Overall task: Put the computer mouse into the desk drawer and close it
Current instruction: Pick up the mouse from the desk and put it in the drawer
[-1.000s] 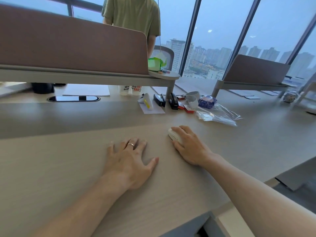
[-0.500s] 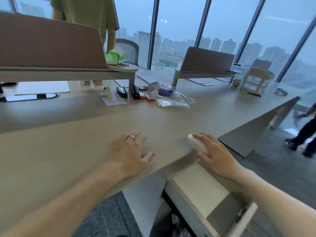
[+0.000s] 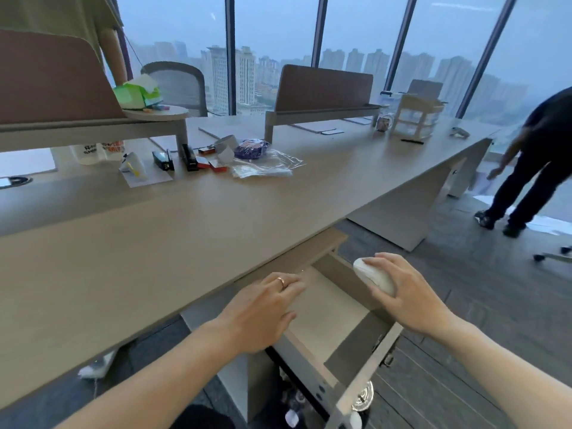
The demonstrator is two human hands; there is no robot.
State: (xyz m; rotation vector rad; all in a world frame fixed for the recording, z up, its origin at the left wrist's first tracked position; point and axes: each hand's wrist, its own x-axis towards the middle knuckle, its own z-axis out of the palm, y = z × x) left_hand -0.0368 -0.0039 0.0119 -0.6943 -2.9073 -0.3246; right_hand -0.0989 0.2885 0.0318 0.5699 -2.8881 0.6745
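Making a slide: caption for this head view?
Right hand holds white mouse above open desk drawer; left hand rests at drawer's edge.

drawer (image 3: 328, 311) open and bare, left hand (image 3: 260, 311) over it

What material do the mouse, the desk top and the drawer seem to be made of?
Mouse: likely plastic, off-white and smooth with a soft sheen. Desk top: probably wood-look laminate, pale beige with faint grain, matte. Drawer: cream board-like bottom, grey walls and front, possibly laminated board or painted metal; I cannot tell which.

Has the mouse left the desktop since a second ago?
Yes. The mouse, in the right hand, went off the desk edge, over the open drawer.
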